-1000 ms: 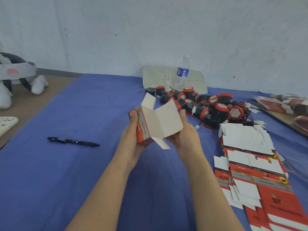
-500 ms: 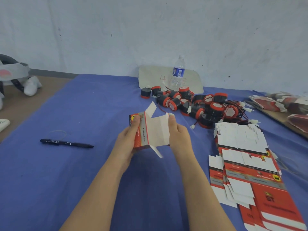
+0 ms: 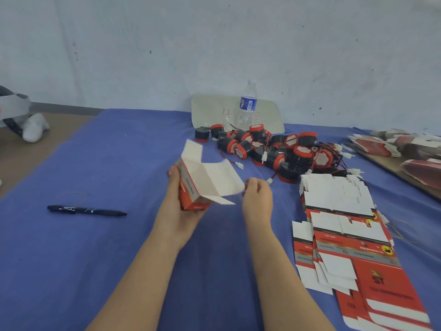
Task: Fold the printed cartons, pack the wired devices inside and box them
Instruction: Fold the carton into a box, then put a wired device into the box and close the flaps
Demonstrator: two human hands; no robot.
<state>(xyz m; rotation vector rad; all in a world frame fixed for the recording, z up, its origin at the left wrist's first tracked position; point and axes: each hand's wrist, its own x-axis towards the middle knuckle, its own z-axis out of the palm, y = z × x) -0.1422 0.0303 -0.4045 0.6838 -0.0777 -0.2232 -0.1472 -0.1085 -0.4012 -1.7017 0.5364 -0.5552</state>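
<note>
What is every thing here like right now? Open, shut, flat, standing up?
carton: partly folded, end flaps open.
left hand: grips the carton.
right hand: fingers curled at the flap's edge; grip unclear.
flat cartons: unfolded, stacked flat.
wired devices: loose in a pile, unpacked.
water bottle: upright, cap on.
pen: lying flat on the blue cloth.

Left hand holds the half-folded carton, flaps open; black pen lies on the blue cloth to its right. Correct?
Not quite. In the head view the left hand holds the half-folded carton with flaps open, but the black pen lies on the blue cloth to its left, not right.
</note>
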